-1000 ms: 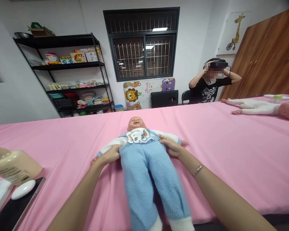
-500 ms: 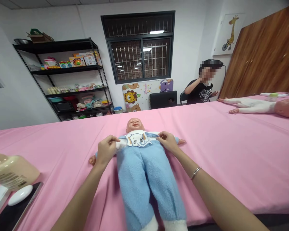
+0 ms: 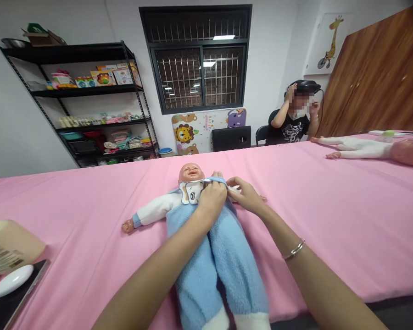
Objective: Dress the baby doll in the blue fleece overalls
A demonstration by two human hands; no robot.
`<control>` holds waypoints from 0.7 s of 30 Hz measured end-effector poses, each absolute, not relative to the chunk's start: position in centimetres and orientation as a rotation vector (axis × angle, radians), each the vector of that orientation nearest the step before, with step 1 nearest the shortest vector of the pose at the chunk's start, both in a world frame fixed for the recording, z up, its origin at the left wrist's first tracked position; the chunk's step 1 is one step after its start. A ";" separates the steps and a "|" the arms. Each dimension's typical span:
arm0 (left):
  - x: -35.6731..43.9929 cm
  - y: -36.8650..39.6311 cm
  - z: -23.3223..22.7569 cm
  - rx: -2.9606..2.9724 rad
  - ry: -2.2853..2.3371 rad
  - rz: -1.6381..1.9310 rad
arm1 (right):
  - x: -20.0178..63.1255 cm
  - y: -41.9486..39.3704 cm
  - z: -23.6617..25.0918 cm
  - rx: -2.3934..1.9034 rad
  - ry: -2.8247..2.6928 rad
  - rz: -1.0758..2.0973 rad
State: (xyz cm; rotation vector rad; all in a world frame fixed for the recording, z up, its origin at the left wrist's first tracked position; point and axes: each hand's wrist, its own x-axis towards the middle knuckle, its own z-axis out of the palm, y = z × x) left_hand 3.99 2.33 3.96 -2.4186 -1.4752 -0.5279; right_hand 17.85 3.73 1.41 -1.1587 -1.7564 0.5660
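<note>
A baby doll [image 3: 192,172] lies on its back, dressed in a white-sleeved top and fluffy blue overalls [image 3: 192,224] with an elephant face [image 3: 192,193] on the bib. My left hand [image 3: 213,197] is across the doll's chest, its fingers closed around the blue shoulder strap [image 3: 216,179] and covering part of the elephant. Fingertips show above the strap. Beside it, my right hand [image 3: 246,195] pinches clothing at the same shoulder, with thumb and fingers meeting near the strap's outer end. The exact pinch point is partly hidden.
A pink sheet [image 3: 106,206] covers the table. At left are a beige bottle [image 3: 15,245], a phone [image 3: 24,298] and a white oval object [image 3: 13,281]. Another doll [image 3: 361,149] lies at far right. A person [image 3: 294,119] sits behind the table.
My left hand has left the doll's other shoulder and moved right across the chest to the strap beside my right hand. The seated person has raised both hands to their head.
</note>
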 end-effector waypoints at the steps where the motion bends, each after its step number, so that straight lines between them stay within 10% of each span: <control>1: 3.8 2.5 3.5 -2.389 -1.460 -0.587 | 18.4 4.0 0.9 -1.229 -1.791 0.540; 11: 2.7 2.2 2.0 -2.399 -1.545 -0.701 | 23.0 6.0 -2.6 -2.045 -1.842 0.322; 17: 2.6 1.8 2.3 -2.374 -1.551 -0.722 | 22.0 5.8 -1.9 -1.752 -1.426 -0.141; 21: 2.5 1.7 2.3 -2.381 -1.541 -0.730 | 20.4 5.6 -1.1 -1.307 -1.283 0.315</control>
